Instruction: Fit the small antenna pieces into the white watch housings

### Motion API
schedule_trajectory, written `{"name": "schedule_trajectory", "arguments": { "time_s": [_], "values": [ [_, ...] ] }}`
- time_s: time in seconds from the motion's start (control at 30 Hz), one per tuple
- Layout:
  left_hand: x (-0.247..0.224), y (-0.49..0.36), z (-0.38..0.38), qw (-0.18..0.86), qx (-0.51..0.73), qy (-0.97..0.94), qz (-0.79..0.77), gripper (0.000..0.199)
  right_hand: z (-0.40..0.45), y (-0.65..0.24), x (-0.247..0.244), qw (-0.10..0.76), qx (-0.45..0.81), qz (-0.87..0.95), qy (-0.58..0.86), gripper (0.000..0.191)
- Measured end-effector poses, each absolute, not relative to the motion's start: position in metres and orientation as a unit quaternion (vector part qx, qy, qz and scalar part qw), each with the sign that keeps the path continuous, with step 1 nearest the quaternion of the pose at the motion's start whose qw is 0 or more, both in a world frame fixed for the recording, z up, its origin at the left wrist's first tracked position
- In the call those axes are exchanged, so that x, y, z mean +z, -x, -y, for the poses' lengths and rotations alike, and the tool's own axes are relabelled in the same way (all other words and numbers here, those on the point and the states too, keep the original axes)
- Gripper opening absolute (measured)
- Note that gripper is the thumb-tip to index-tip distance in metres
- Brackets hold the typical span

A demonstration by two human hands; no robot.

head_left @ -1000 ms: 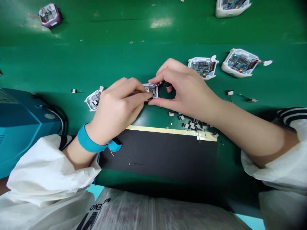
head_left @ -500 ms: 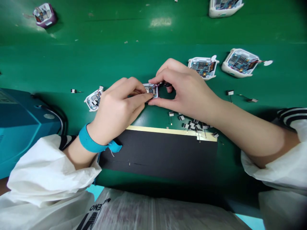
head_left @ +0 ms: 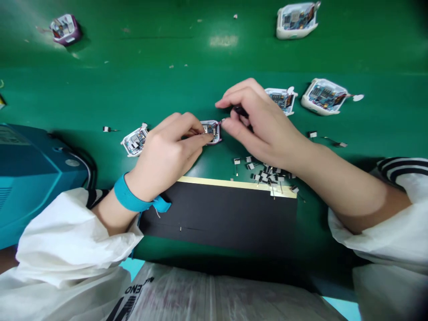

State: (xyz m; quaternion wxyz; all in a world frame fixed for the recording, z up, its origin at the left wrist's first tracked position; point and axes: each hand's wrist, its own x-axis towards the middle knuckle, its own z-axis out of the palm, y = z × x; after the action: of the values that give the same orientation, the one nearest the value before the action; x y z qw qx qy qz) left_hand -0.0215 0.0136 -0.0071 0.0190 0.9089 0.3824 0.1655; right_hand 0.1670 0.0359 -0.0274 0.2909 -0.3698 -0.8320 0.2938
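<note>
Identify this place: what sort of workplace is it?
Probably an electronics assembly line. Open white casings with circuit boards are spread along a green workbench, small wired parts lie in a loose pile, and the blue wrist strap may be an antistatic one.

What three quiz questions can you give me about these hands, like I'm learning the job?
1. Which hand holds the small circuit board?
A. the left hand
B. the right hand

2. True or false: the blue strap is on the right wrist.

3. Fill the gap: the pile of small parts lies on the ____ table.

Key: 1. A, the left hand. 2. False, it is on the left wrist. 3. Green.
</note>
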Motion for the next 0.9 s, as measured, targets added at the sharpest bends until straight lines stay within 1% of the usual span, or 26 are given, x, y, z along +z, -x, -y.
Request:
{"name": "schedule_trajectory", "arguments": {
  "time_s": [0.13, 0.27, 0.43, 0.5, 0.57, 0.73, 0.9],
  "values": [
    [-0.008, 0.022, -0.014, 0.009, 0.173, -0.912, -0.372, 0.018, -0.03, -0.178, -0.024, 0.333, 0.266, 0.816, 0.39, 0.027],
    [-0.009, 0.023, -0.014, 0.026, 0.157, -0.915, -0.37, 0.022, -0.021, -0.184, -0.017, 0.363, 0.245, 0.793, 0.423, 0.02],
    [-0.011, 0.024, -0.014, 0.006, 0.168, -0.918, -0.359, 0.022, -0.017, -0.167, -0.016, 0.461, 0.294, 0.72, 0.427, 0.006],
    [-0.011, 0.025, -0.014, 0.007, 0.168, -0.918, -0.36, 0.022, -0.018, -0.159, -0.02, 0.484, 0.316, 0.696, 0.426, 0.008],
    [-0.012, 0.025, -0.013, 0.009, 0.166, -0.917, -0.363, 0.023, -0.018, -0.154, -0.024, 0.489, 0.315, 0.695, 0.423, 0.011],
    [-0.014, 0.026, -0.013, 0.0, 0.163, -0.919, -0.359, 0.026, -0.018, -0.151, -0.025, 0.49, 0.254, 0.73, 0.402, 0.011],
    [-0.015, 0.026, -0.014, -0.014, 0.158, -0.921, -0.356, 0.025, -0.016, -0.151, -0.021, 0.455, 0.188, 0.778, 0.39, 0.011]
  ]
}}
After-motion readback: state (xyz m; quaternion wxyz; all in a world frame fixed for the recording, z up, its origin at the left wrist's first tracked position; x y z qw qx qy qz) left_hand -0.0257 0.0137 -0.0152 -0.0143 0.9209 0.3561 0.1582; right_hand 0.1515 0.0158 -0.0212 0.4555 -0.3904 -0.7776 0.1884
